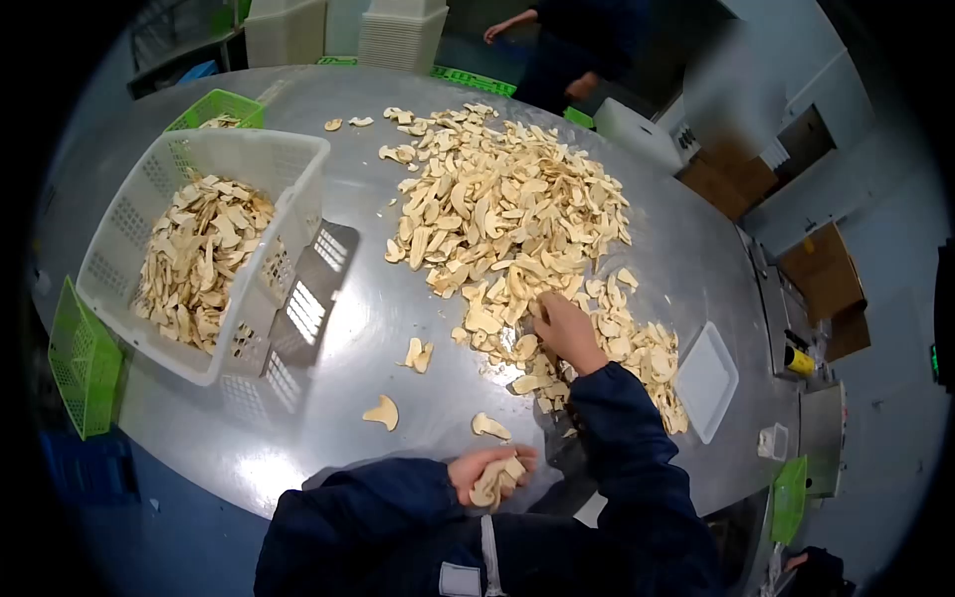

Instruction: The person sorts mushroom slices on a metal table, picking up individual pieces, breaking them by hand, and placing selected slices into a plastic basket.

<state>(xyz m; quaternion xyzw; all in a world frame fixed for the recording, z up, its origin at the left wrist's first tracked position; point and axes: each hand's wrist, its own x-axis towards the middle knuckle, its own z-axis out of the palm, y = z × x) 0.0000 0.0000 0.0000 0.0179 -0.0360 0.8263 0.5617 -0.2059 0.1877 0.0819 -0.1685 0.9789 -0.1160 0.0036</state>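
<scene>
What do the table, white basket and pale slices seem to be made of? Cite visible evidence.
Table: probably stainless steel, shiny; grey, with bright glare and blurred reflections.
White basket: likely moulded plastic, fairly smooth; regular holes pierce its walls.
Slices: plant matter, perhaps mushroom, matte; cream, some with cap-and-stem outlines.

Person [597, 40] in dark clothing; stacked white containers [400, 42]; cardboard box [822, 267] at right.

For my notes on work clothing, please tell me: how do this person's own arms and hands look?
The left sleeve and right sleeve are dark navy, long, loose and creased, with no markings that I can see. The left hand and right hand are bare, without gloves.
</scene>
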